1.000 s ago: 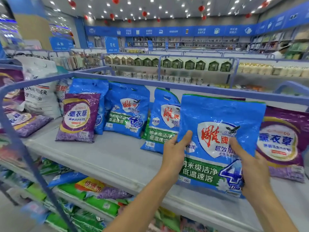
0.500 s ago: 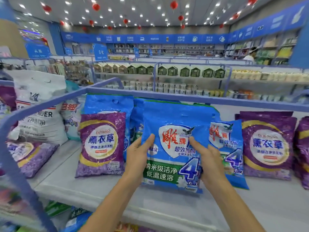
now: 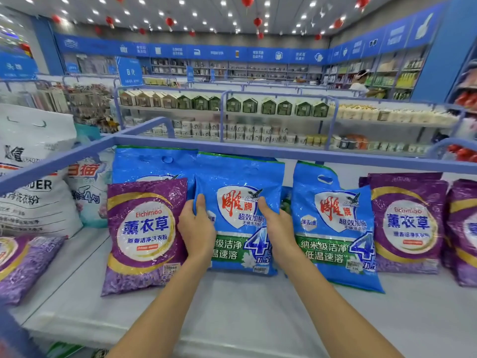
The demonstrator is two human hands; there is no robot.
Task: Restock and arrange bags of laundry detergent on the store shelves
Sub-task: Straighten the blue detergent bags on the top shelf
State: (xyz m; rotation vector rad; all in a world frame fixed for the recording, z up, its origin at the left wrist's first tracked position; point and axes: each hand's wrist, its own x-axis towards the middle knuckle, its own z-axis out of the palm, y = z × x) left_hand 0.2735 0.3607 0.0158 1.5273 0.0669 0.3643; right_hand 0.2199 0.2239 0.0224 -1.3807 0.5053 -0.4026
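Observation:
I hold a blue detergent bag (image 3: 238, 210) upright on the grey shelf (image 3: 232, 313), between a purple lavender bag (image 3: 144, 233) and a second blue bag (image 3: 335, 228). My left hand (image 3: 197, 228) grips its left edge, thumb on the front. My right hand (image 3: 277, 228) grips its right edge the same way. Another blue bag (image 3: 152, 164) stands behind, against the blue back rail (image 3: 258, 151).
More purple bags (image 3: 407, 223) stand to the right and one lies flat (image 3: 23, 264) at the left. A large white sack (image 3: 28, 177) and a pale bag (image 3: 87, 187) fill the left corner. Further aisles of goods lie beyond; a person (image 3: 361, 83) stands far right.
Both hands carried the blue bag leftward and back along the shelf, then set it standing between the purple bag and the other blue bag.

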